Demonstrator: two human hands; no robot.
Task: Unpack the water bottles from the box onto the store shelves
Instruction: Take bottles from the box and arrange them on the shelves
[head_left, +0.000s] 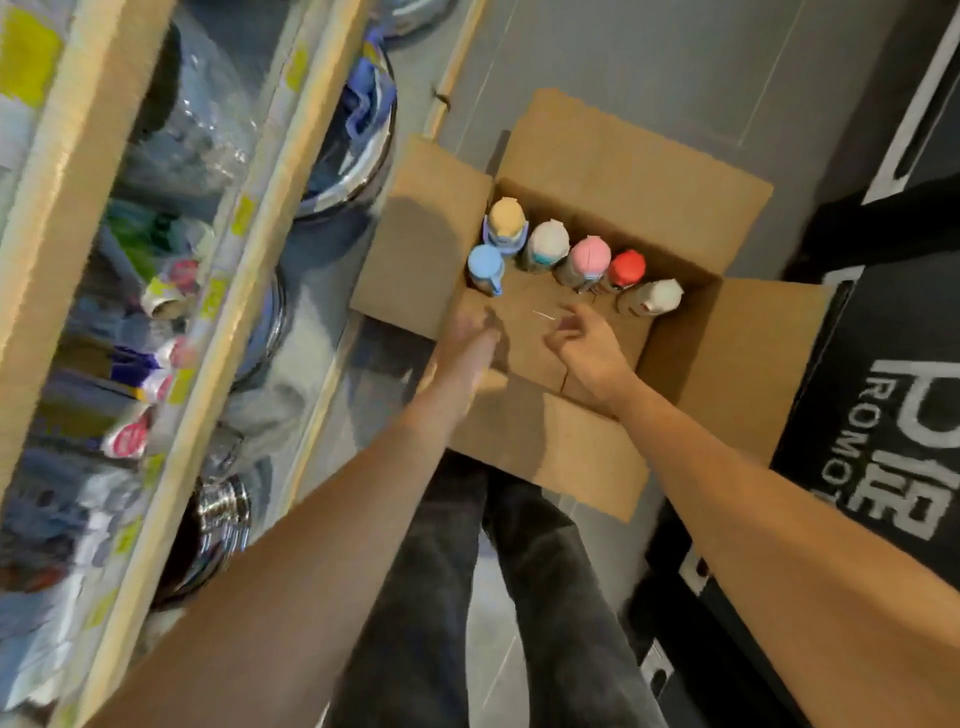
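An open cardboard box (727, 332) stands on the floor below me with its flaps spread. Several water bottles stand upright along its far side: tan lid (506, 218), blue lid (485, 264), pale grey lid (549, 240), pink lid (589, 255), red lid (627, 267) and white lid (662, 294). My left hand (475, 332) reaches into the box near the blue-lidded bottle, holding nothing. My right hand (587, 345) hovers over the bare box floor, fingers apart, just short of the red and white bottles. The store shelves (171, 291) rise on the left.
The wooden shelves hold packaged goods, steel bowls (218, 525) and plates, with yellow price tags on the edges. A black stand with white lettering (898, 447) stands to the right. Grey tiled floor surrounds the box. My dark trouser legs (493, 597) are below.
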